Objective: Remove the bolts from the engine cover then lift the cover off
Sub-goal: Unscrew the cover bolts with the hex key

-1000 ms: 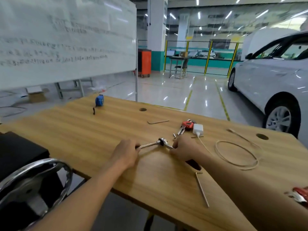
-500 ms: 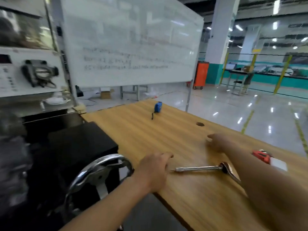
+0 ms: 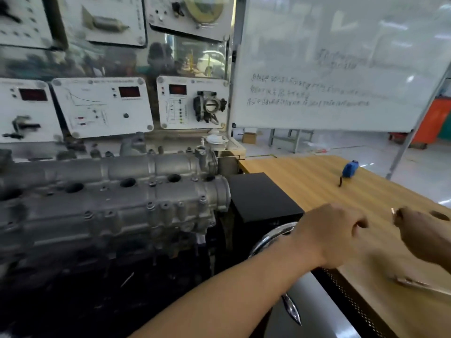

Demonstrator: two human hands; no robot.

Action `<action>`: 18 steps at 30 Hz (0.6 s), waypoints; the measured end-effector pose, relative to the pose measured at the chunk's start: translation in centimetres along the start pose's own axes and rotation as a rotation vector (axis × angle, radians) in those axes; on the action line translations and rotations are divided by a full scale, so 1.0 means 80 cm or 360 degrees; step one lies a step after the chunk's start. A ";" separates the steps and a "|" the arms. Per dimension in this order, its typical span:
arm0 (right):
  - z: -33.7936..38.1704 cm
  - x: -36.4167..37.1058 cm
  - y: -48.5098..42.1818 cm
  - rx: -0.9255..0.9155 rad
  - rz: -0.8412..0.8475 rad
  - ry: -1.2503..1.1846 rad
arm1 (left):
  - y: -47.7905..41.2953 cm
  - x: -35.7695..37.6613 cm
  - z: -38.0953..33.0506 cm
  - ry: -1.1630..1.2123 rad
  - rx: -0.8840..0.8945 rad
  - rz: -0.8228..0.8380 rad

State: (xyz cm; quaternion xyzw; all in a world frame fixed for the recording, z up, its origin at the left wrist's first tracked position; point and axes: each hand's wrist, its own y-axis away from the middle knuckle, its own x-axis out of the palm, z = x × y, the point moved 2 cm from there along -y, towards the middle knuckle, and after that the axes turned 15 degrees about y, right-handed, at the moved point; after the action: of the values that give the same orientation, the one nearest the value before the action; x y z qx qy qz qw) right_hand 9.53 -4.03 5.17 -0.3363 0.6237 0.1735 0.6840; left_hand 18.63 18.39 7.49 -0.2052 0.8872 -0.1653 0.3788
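Right hand (image 3: 419, 230) pinches a small metal piece (image 3: 392, 211) over the worktop (image 3: 317, 181). Left hand (image 3: 334, 234) is curled, contents unclear. Suggest seating the tool square on the cover (image 3: 122, 198) bolts (image 3: 150, 205) and loosening crosswise.

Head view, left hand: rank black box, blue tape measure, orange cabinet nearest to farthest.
From the left hand:
1. Black box, just to its left, beside the engine cover.
2. Blue tape measure, farther back on the table.
3. Orange cabinet, across the floor behind the whiteboard.
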 end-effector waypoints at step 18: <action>0.346 -0.194 0.111 -0.0639 0.0971 -0.1838 | 0.120 -0.288 -0.032 -0.0223 -0.0211 -0.0455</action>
State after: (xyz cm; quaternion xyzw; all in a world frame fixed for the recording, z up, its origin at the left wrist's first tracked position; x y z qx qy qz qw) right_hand 21.54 23.89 17.96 -0.1192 0.1813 0.6224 0.7520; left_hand 28.93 38.26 18.75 -0.3650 0.8292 -0.1439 0.3980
